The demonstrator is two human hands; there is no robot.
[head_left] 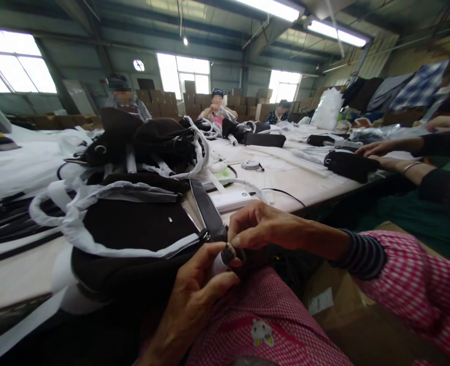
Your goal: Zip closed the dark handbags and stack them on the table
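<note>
A black bag lies at the table's near edge, with a handle wrapped in white paper. A dark flat strap runs from its right side down towards my hands. My left hand is closed around a dark strap end with a small metal fitting and white wrapping beside it. Against the same piece, the thumb and fingertips of my right hand are pinched together. Whatever sits between those right fingertips is too small to make out. Both hands are above my lap, just off the table edge.
More black bags are piled behind this one. A white box-like device and a rolled white tape lie on the table. At right, a co-worker's hands touch a black bag. Other people sit across the table.
</note>
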